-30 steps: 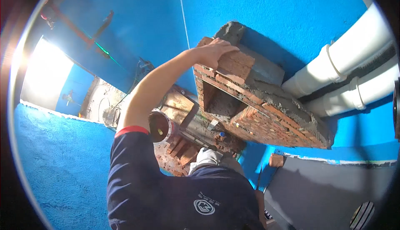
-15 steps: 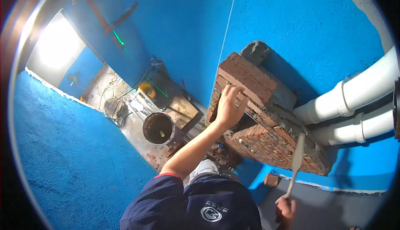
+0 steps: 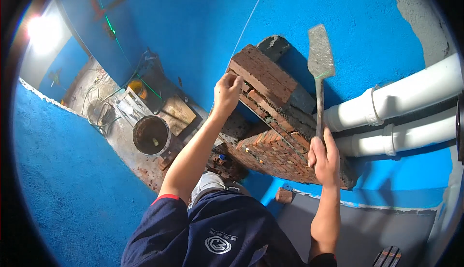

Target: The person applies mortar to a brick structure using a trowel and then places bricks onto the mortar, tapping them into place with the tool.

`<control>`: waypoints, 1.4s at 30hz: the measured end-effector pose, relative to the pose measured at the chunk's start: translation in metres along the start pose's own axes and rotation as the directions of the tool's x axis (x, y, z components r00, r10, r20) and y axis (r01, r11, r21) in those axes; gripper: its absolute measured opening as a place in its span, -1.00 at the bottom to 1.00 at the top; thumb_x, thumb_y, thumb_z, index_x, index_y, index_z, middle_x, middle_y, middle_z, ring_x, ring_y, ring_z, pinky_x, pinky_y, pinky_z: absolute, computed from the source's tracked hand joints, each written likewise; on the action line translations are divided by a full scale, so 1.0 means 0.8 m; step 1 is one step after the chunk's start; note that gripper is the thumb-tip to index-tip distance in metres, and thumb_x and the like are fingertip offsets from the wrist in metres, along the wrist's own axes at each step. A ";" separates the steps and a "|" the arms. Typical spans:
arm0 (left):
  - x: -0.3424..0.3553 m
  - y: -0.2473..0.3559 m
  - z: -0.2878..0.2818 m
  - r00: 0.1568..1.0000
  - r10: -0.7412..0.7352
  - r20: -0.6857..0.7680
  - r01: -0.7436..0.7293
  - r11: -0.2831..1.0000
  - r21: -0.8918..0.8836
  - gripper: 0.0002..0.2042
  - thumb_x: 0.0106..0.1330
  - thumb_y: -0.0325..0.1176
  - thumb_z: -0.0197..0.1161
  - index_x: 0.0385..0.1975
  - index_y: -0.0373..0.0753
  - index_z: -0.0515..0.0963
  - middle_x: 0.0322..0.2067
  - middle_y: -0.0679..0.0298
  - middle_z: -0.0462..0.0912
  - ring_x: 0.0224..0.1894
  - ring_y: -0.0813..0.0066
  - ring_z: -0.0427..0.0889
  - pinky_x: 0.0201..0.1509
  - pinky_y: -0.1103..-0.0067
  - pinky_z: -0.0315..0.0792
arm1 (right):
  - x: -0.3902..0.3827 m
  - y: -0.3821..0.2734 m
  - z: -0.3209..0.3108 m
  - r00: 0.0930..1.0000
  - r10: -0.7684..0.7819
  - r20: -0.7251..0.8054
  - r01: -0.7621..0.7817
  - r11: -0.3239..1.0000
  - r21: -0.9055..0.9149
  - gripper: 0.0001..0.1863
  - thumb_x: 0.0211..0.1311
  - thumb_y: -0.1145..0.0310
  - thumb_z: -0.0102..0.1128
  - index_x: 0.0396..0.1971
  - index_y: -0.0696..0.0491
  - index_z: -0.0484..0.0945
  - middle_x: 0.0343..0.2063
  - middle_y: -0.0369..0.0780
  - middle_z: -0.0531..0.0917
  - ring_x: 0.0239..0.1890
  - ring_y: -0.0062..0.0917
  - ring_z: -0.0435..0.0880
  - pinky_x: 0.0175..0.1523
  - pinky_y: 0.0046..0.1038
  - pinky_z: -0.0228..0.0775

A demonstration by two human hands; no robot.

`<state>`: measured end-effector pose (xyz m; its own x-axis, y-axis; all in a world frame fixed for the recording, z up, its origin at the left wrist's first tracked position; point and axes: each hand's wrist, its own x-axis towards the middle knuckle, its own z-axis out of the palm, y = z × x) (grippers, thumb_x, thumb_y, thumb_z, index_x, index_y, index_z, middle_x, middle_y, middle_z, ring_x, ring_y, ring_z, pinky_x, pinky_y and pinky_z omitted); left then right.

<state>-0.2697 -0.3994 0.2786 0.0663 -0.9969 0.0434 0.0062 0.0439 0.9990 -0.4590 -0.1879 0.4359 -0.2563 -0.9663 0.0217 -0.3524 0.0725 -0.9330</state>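
Fingers of the right hand [image 3: 325, 157] grip a trowel [image 3: 321, 59] raised near the loose-edged brick [image 3: 263, 76] atop the brick wall [image 3: 282, 156]; those of the left hand [image 3: 228, 93] curl by that brick, hold unclear. White pipes [image 3: 411, 95] stretch rightward.

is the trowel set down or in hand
In hand: the right hand grips the trowel by its handle, with the blade seen against the blue wall.
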 end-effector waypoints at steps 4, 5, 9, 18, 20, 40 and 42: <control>-0.009 0.034 0.028 0.999 -0.026 0.028 0.028 0.998 -0.050 -0.66 0.29 -0.13 0.22 -0.51 -0.33 0.46 -0.62 0.30 0.49 -0.58 0.60 0.43 -0.49 0.56 0.33 | 0.045 0.008 0.002 0.998 0.046 0.051 -0.041 0.994 -0.099 -0.53 0.35 0.37 0.01 0.26 -0.02 0.30 -0.57 -0.43 0.40 -0.60 -0.83 0.26 -0.53 -0.72 0.13; -0.007 0.029 0.037 0.999 -0.027 0.023 0.028 0.999 -0.023 -0.64 0.28 -0.11 0.23 -0.53 -0.33 0.45 -0.63 0.29 0.48 -0.59 0.59 0.42 -0.49 0.53 0.34 | 0.050 0.009 0.005 0.996 0.063 0.058 -0.056 0.992 -0.110 -0.54 0.35 0.38 0.01 0.25 -0.02 0.31 -0.57 -0.43 0.39 -0.60 -0.83 0.26 -0.54 -0.73 0.13; 0.004 0.021 0.049 0.997 -0.050 -0.059 0.053 0.997 0.058 -0.58 0.19 -0.04 0.27 -0.61 -0.33 0.45 -0.67 0.16 0.51 -0.57 0.41 0.51 -0.46 0.44 0.38 | 0.077 0.023 0.022 0.995 0.079 0.057 -0.075 0.995 -0.072 -0.58 0.36 0.38 -0.01 0.22 -0.04 0.34 -0.61 -0.42 0.35 -0.66 -0.82 0.21 -0.60 -0.72 0.06; 0.025 0.016 0.042 0.996 -0.077 -0.037 0.077 0.997 -0.007 -0.65 0.11 -0.20 0.32 -0.70 -0.31 0.41 -0.74 0.26 0.45 -0.66 0.52 0.41 -0.55 0.48 0.33 | 0.086 0.012 0.030 0.990 0.134 0.044 -0.130 0.989 -0.075 -0.60 0.40 0.32 -0.06 0.21 -0.06 0.33 -0.64 -0.37 0.39 -0.74 -0.82 0.21 -0.68 -0.73 0.03; 0.025 0.022 0.043 0.997 -0.077 -0.013 0.077 0.997 -0.017 -0.66 0.11 -0.20 0.33 -0.70 -0.30 0.41 -0.75 0.26 0.44 -0.66 0.53 0.41 -0.55 0.47 0.33 | 0.084 0.025 0.027 0.987 0.124 0.098 -0.102 0.974 -0.201 -0.61 0.40 0.33 -0.05 0.20 -0.05 0.34 -0.66 -0.38 0.37 -0.73 -0.82 0.22 -0.68 -0.72 0.03; -0.085 -0.046 0.027 0.977 0.117 -0.180 -0.110 0.993 0.048 -0.82 0.22 -0.34 0.23 -0.41 -0.34 0.46 -0.48 0.15 0.50 -0.47 0.37 0.50 -0.34 0.45 0.41 | 0.096 0.005 0.006 0.990 0.099 0.095 -0.055 0.920 -0.387 -0.60 0.36 0.35 -0.02 0.18 -0.03 0.40 -0.63 -0.42 0.38 -0.63 -0.82 0.25 -0.56 -0.72 0.13; -0.088 -0.038 0.030 0.921 0.354 -0.162 -0.311 0.920 0.240 -0.64 0.16 -0.42 0.26 -0.02 -0.27 0.42 -0.05 -0.04 0.40 0.00 0.04 0.44 0.01 0.28 0.39 | 0.102 -0.001 0.011 0.991 0.058 0.119 -0.009 0.928 -0.372 -0.60 0.38 0.36 -0.04 0.19 -0.02 0.39 -0.63 -0.42 0.37 -0.63 -0.82 0.23 -0.56 -0.73 0.11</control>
<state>-0.2983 -0.3319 0.2457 0.2246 -0.8922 0.3918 -0.2545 0.3344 0.9074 -0.4714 -0.2688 0.4354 -0.1672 -0.9831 -0.0750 -0.6592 0.1680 -0.7330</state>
